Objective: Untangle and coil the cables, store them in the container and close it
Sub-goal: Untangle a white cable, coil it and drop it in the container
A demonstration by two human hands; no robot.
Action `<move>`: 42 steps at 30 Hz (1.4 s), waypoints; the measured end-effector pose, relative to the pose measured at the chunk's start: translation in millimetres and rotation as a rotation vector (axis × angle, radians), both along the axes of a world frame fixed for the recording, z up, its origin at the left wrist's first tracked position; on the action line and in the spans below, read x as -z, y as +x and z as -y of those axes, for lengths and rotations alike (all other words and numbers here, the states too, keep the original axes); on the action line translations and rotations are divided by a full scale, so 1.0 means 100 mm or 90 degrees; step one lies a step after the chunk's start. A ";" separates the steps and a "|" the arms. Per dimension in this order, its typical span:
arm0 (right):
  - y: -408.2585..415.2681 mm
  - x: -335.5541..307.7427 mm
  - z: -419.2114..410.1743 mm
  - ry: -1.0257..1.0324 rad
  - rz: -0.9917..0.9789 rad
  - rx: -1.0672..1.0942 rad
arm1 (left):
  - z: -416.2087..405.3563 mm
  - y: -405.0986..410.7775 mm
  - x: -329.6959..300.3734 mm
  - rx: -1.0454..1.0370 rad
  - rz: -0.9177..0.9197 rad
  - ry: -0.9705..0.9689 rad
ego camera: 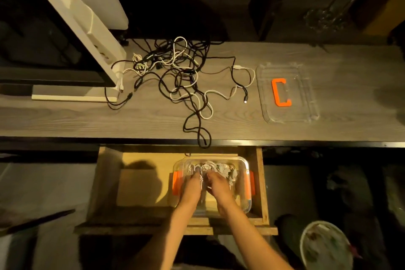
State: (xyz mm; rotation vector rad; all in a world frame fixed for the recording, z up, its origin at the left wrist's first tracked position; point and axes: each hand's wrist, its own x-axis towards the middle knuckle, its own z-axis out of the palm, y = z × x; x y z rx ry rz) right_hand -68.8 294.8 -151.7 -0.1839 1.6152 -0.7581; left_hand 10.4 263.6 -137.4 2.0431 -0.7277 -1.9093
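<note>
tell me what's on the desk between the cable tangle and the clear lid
In the head view, a white cable loops out and a black cable end trails from the tangle towards the lid. Past those the desk is bare wood.

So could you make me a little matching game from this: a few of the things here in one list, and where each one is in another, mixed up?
Things:
1. lid
2. container
3. tangled cables
4. hands: left hand, right hand

Places:
A. inside the container, on the cables there
B. in the open drawer
C. on the desk, at its right end
D. on the middle of the desk

Pairs: 1-C, 2-B, 3-D, 4-A
</note>
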 end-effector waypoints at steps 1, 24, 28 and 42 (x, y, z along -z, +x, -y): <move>0.06 0.06 0.02 0.007 0.009 -0.004 | 0.00 0.03 0.03 -0.012 0.008 0.006; -0.20 -0.78 1.19 -0.223 -0.149 0.228 | 1.29 0.09 -0.58 -0.016 -0.073 -0.299; -0.27 -0.62 1.58 -0.209 -0.167 0.176 | 1.65 -0.04 -0.56 -0.053 -0.102 -0.257; -0.39 -0.46 2.08 -0.321 -0.316 -0.088 | 2.02 0.09 -0.59 0.064 0.099 -0.479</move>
